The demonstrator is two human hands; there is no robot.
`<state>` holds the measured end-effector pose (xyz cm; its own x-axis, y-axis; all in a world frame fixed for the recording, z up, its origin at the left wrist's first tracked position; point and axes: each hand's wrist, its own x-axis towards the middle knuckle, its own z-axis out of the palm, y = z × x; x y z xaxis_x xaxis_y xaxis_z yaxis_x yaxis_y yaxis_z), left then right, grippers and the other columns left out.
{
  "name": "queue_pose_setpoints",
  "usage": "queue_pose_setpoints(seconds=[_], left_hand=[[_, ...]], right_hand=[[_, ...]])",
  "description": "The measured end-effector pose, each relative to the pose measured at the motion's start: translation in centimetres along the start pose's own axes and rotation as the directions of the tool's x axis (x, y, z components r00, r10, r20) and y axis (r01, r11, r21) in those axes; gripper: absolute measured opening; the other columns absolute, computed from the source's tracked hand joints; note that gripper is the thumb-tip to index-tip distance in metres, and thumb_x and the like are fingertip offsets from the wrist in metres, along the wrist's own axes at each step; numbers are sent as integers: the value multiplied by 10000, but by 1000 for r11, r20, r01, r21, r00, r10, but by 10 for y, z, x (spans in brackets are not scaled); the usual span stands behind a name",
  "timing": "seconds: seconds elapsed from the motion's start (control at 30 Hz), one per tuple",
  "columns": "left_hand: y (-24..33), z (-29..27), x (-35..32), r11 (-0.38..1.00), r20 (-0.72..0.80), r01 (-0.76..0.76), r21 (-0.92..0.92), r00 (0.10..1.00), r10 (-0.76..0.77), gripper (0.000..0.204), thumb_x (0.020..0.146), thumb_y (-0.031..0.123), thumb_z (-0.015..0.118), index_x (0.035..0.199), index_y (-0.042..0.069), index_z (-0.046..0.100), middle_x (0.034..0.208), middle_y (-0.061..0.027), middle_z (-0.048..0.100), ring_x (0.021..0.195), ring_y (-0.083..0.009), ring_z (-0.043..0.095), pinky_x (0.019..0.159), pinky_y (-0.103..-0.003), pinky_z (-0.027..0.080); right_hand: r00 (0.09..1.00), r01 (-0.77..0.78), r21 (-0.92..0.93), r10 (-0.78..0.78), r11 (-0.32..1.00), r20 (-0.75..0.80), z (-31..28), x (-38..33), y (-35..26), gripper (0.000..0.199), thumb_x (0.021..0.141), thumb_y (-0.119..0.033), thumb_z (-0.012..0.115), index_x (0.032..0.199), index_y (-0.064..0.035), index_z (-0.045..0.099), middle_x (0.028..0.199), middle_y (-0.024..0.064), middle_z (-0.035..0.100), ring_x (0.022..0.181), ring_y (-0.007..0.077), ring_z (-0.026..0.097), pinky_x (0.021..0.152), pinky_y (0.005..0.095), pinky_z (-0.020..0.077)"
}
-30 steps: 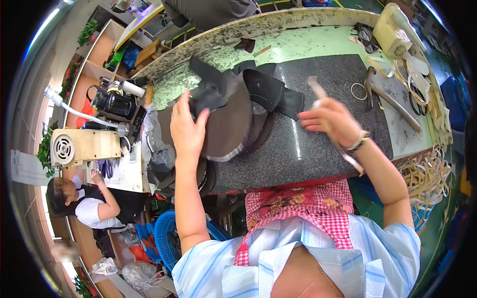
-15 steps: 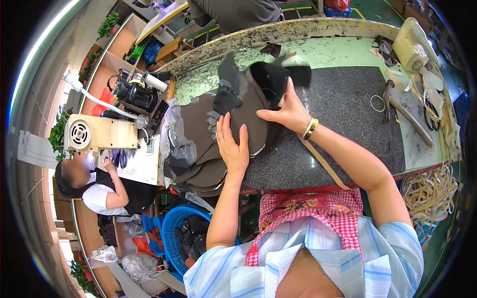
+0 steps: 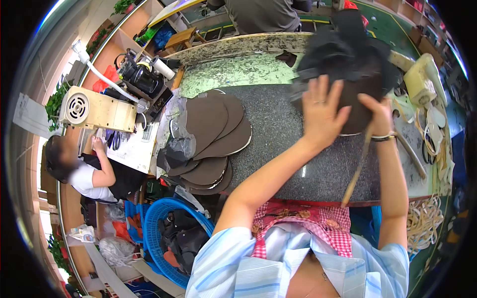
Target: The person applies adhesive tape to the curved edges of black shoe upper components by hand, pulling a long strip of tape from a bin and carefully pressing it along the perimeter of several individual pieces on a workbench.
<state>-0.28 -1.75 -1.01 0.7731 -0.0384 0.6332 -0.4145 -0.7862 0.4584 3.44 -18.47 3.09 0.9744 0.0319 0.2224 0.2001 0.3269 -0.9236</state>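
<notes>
Dark brown and black sheet pieces point(image 3: 360, 74), blurred by motion, are bunched at the right of the work slab. My left hand point(image 3: 323, 107) lies against their near side with its fingers spread. My right hand point(image 3: 380, 115) is at their right edge, thumb toward the left, with most fingers hidden. A thin tan stick or strip point(image 3: 357, 171) runs down from my right palm toward the table's front edge. On the left side of the slab, several rounded brown sheet pieces point(image 3: 211, 121) lie fanned and overlapping, partly over dark grey scraps.
A dark speckled slab point(image 3: 268, 159) covers much of the table. A hammer point(image 3: 410, 144) and pale jug point(image 3: 420, 84) stand right. A sewing machine point(image 3: 99, 109) and seated person point(image 3: 92, 174) are left. A blue basket point(image 3: 149, 223) of dark pieces stands below; another person point(image 3: 261, 15) is beyond.
Both my hands have moved from the brown stack to the right, carrying the dark pieces with them. The tan stick has shifted along with my right hand. My view has turned slightly.
</notes>
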Motion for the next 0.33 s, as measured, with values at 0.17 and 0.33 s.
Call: queue_pose_setpoints(seconds=[0.17,0.33], left_hand=[[0,6,13,982,191,-46,-183,978,82,578,872,281,661,1385,91,476,1470,-229,401,1383,-434,337,1105,-575,284],[-47,-160,-92,987,-255,161,17,955,-151,433,776,218,761,1172,86,647,1156,-120,654,1129,-317,591,998,-420,421]], right_hand=[[758,105,-320,-284,941,-587,-206,38,-10,347,833,-124,743,1111,-5,573,1011,74,666,785,134,622,673,250,501],[883,209,-240,-288,948,-370,-231,17,-6,311,893,-134,681,1175,-61,575,1141,60,644,790,120,597,649,242,476]])
